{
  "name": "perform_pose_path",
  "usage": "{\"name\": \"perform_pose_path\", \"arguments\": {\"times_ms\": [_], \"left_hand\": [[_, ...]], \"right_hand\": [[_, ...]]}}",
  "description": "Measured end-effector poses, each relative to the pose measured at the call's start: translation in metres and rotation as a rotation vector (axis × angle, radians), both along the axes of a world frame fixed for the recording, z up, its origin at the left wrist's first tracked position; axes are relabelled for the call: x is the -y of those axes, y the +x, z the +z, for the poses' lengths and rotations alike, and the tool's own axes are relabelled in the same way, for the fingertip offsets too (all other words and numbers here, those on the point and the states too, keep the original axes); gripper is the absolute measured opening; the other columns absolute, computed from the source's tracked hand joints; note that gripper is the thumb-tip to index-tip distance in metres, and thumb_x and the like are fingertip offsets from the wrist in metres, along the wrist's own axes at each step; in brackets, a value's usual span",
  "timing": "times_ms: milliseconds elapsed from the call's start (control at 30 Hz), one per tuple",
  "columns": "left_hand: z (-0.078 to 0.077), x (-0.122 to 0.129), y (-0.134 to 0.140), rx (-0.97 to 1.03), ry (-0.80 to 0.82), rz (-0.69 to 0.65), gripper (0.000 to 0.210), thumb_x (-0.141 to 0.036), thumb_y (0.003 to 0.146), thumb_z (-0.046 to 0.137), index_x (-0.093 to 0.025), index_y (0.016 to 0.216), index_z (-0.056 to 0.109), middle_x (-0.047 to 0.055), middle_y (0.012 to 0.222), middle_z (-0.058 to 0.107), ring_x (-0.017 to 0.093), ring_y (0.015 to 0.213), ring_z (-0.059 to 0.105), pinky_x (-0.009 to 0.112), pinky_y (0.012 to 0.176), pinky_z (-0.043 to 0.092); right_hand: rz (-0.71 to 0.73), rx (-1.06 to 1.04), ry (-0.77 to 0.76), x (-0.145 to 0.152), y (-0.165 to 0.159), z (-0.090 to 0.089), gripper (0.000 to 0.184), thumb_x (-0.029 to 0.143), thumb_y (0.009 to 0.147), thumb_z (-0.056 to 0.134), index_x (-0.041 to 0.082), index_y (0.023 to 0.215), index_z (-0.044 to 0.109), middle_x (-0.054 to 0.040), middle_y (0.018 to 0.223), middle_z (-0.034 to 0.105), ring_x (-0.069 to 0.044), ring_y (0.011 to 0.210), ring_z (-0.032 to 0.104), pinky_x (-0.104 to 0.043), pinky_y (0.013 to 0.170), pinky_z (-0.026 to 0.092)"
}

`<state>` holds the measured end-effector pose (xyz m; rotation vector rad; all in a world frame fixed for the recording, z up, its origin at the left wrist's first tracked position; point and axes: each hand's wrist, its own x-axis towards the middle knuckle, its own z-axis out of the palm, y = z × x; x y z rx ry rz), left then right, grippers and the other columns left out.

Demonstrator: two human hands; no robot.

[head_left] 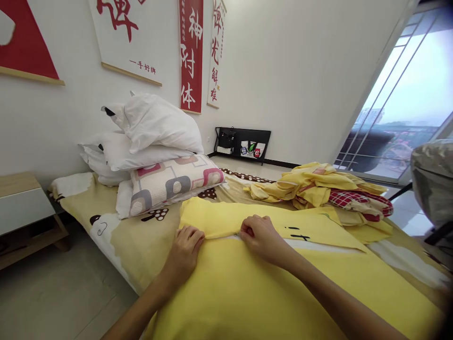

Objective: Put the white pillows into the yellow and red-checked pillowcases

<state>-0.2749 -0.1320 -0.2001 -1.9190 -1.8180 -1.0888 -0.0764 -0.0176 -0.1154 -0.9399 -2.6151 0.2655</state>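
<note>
A large yellow zippered cover (247, 293) lies in front of me on the bed, with white stuff showing through the gap (322, 245) in its seam. My left hand (187, 243) pinches the fabric at the left end of the seam. Near the middle of that seam, my right hand (260, 238) is closed at the zipper (236, 235), its fingertips hiding the pull. The gap runs rightward from my right hand, while the seam between my hands looks closed. Small black marks (297, 236) are printed on the upper flap.
White pillows (159, 125) and a patterned pillow (177, 182) are stacked at the bed's back left. Crumpled yellow fabric (304, 182) with red plaid cloth (357, 200) lies at the right. A nightstand (21, 203) stands left of the bed (141, 245); a covered object (433, 184) stands right.
</note>
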Motion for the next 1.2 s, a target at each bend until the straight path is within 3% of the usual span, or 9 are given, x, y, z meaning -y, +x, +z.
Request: {"name": "perform_pose_path", "arguments": {"times_ms": [133, 267, 433, 567, 800, 1100, 1200], "left_hand": [[0.018, 0.0, 0.014, -0.054, -0.043, -0.02, 0.013, -0.013, 0.089, 0.043, -0.019, 0.094, 0.054, 0.005, 0.09, 0.06, 0.022, 0.088, 0.055, 0.037, 0.079, 0.04], [0.044, -0.009, 0.04, -0.188, -0.092, -0.117, 0.037, -0.008, 0.079, 0.048, -0.018, 0.115, 0.05, 0.009, 0.108, 0.06, 0.026, 0.102, 0.053, 0.041, 0.086, 0.041], [0.051, -0.034, 0.05, -0.162, -0.117, -0.147, 0.02, -0.008, 0.086, 0.043, -0.02, 0.091, 0.059, 0.006, 0.091, 0.063, 0.022, 0.086, 0.056, 0.036, 0.076, 0.046], [0.041, -0.047, 0.048, -0.008, -0.077, -0.137, 0.022, -0.016, 0.093, 0.038, -0.02, 0.081, 0.056, 0.004, 0.082, 0.06, 0.019, 0.079, 0.054, 0.032, 0.07, 0.046], [0.032, -0.046, 0.052, 0.039, -0.099, -0.112, 0.027, -0.021, 0.097, 0.033, -0.02, 0.08, 0.053, 0.004, 0.08, 0.058, 0.019, 0.076, 0.052, 0.032, 0.068, 0.045], [0.028, -0.046, 0.048, 0.032, -0.069, -0.125, 0.025, -0.019, 0.095, 0.033, -0.022, 0.079, 0.053, 0.003, 0.078, 0.059, 0.019, 0.074, 0.054, 0.031, 0.066, 0.044], [0.032, -0.046, 0.051, -0.081, -0.12, -0.024, 0.025, -0.012, 0.091, 0.034, -0.022, 0.078, 0.053, 0.004, 0.078, 0.06, 0.021, 0.073, 0.054, 0.032, 0.065, 0.043]], "right_hand": [[0.089, -0.089, 0.166, 0.005, 0.01, -0.011, 0.016, 0.011, 0.085, 0.05, 0.017, 0.071, 0.054, -0.0011, 0.074, 0.059, -0.015, 0.076, 0.049, -0.03, 0.076, 0.028], [0.145, -0.155, 0.417, 0.01, 0.013, -0.024, 0.02, 0.011, 0.088, 0.045, 0.016, 0.072, 0.056, -0.004, 0.076, 0.059, -0.017, 0.077, 0.046, -0.033, 0.076, 0.028], [0.144, -0.19, 0.546, 0.013, 0.015, -0.03, 0.02, 0.011, 0.086, 0.046, 0.017, 0.07, 0.055, -0.0035, 0.072, 0.058, -0.018, 0.074, 0.045, -0.032, 0.074, 0.027], [0.096, -0.186, 0.447, 0.012, 0.014, -0.026, 0.017, 0.01, 0.084, 0.048, 0.017, 0.07, 0.055, -0.0026, 0.073, 0.059, -0.016, 0.073, 0.046, -0.031, 0.074, 0.027], [0.009, -0.148, 0.173, 0.004, 0.024, -0.015, 0.014, 0.01, 0.082, 0.053, 0.018, 0.07, 0.056, -0.0005, 0.073, 0.061, -0.015, 0.075, 0.05, -0.029, 0.073, 0.028], [-0.082, -0.17, 0.112, -0.012, 0.07, -0.009, 0.017, 0.009, 0.081, 0.049, 0.018, 0.067, 0.053, -0.0001, 0.068, 0.057, -0.015, 0.07, 0.051, -0.03, 0.071, 0.031], [-0.109, -0.179, 0.102, -0.019, 0.089, -0.012, 0.016, 0.012, 0.082, 0.049, 0.018, 0.068, 0.052, -0.0005, 0.069, 0.057, -0.016, 0.07, 0.051, -0.031, 0.072, 0.032]]}}
